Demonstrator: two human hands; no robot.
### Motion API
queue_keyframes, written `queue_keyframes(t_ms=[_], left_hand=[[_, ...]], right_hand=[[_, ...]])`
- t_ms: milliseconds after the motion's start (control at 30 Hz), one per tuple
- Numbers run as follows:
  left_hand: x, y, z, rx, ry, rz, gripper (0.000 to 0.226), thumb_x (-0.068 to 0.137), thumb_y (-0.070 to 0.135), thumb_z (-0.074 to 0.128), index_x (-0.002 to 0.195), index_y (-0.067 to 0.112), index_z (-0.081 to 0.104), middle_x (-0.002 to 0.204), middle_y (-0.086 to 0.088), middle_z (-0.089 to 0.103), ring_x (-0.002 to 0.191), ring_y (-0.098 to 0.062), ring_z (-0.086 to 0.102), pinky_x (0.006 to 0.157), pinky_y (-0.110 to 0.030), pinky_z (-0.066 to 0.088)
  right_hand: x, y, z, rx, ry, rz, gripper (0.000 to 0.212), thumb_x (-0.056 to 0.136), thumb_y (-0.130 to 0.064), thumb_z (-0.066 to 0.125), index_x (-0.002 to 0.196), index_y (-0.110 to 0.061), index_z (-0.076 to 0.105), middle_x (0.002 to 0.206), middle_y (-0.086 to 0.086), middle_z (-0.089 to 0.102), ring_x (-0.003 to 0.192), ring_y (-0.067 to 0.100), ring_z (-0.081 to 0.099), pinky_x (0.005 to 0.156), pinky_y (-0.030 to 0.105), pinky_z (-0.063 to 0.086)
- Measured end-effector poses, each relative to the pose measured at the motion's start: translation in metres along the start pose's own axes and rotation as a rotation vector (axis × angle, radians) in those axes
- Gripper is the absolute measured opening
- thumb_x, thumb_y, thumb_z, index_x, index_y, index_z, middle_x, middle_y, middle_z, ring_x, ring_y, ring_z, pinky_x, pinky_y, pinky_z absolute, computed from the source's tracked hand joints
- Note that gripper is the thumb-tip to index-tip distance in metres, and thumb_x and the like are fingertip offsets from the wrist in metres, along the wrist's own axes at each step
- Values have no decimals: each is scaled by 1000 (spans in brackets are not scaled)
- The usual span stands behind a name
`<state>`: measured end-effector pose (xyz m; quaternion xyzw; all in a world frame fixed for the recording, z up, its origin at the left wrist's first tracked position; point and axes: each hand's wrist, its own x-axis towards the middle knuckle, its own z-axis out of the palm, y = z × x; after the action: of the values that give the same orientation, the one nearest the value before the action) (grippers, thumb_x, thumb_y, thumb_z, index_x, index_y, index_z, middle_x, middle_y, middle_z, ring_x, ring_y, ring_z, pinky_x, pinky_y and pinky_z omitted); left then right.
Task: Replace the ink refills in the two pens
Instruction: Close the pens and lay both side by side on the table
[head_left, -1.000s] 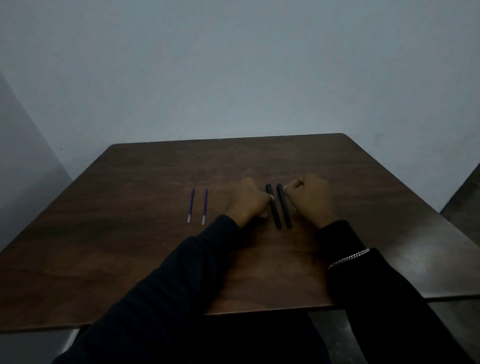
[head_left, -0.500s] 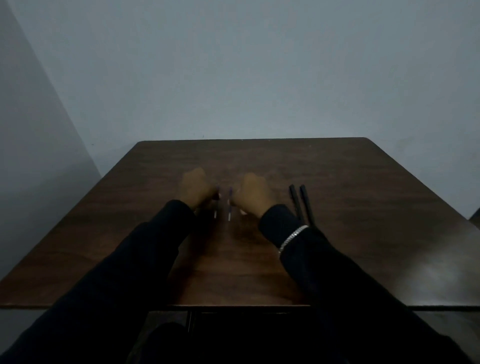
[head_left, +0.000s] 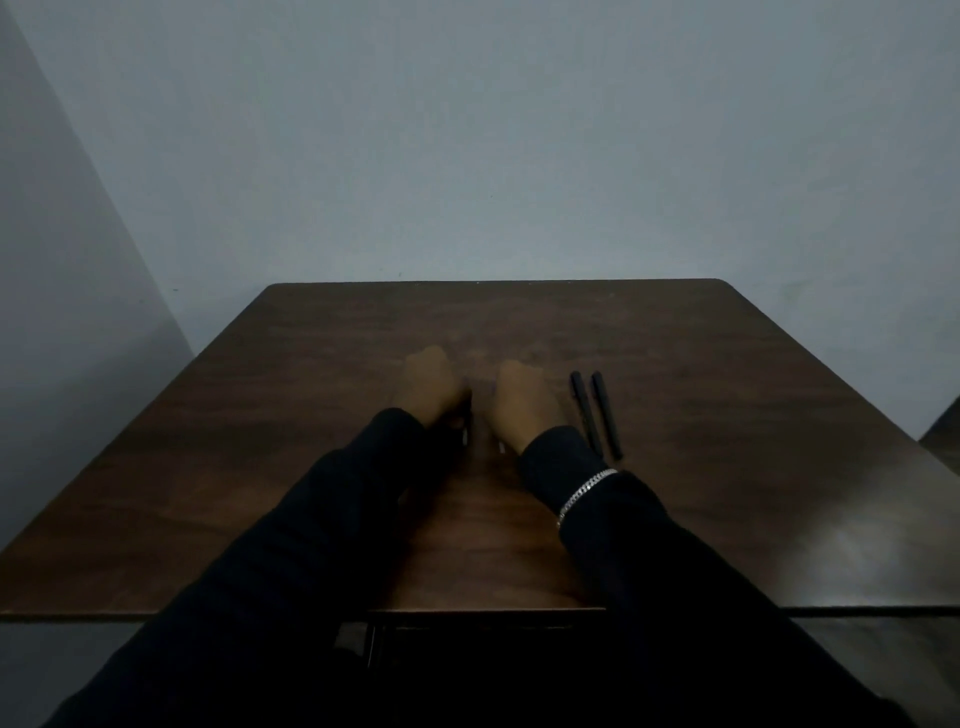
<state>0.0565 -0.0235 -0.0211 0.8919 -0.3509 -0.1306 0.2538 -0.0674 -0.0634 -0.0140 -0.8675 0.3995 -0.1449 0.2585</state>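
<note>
1. Left black pen (head_left: 587, 413) and right black pen (head_left: 607, 415) lie parallel on the table (head_left: 753, 395), just right of our right hand (head_left: 527, 400). Their long axes run near-to-far.
2. The pale refill tips (head_left: 466, 439) point toward us.
3. Our left hand (head_left: 428, 387) and right hand cover the refills, knuckles up. We can't tell the grip on either.

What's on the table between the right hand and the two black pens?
Nothing. In the head view, only a narrow strip of bare brown table separates the right hand from the nearer black pen.
</note>
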Motion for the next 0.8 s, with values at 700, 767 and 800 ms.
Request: queue_keyframes(t_ms=[700, 767, 800], left_hand=[[-14, 38, 47, -193, -8, 78, 41, 99, 26, 74, 63, 10, 62, 57, -5, 63, 40, -8, 55, 28, -14, 30], [-15, 38, 47, -195, -17, 66, 41, 98, 22, 74, 61, 10, 60, 55, -5, 61, 32, -4, 52, 28, -14, 29], [-15, 38, 47, -208, -25, 60, 40, 97, 20, 75, 61, 9, 59, 54, -5, 62, 28, -2, 51, 28, -14, 30]], right_hand=[[-8, 44, -20, -59, 143, 82, 46, 103, -35, 53, 65, -11, 41, 93, 23, 70, 98, 41, 67, 101, 47, 47], [-7, 45, -20, -63, 136, 89, 47, 103, -36, 53, 63, -14, 39, 81, 19, 64, 95, 41, 67, 101, 47, 47], [-7, 45, -20, -54, 130, 96, 48, 102, -37, 54, 63, -13, 40, 76, 16, 61, 93, 40, 67, 101, 47, 48]])
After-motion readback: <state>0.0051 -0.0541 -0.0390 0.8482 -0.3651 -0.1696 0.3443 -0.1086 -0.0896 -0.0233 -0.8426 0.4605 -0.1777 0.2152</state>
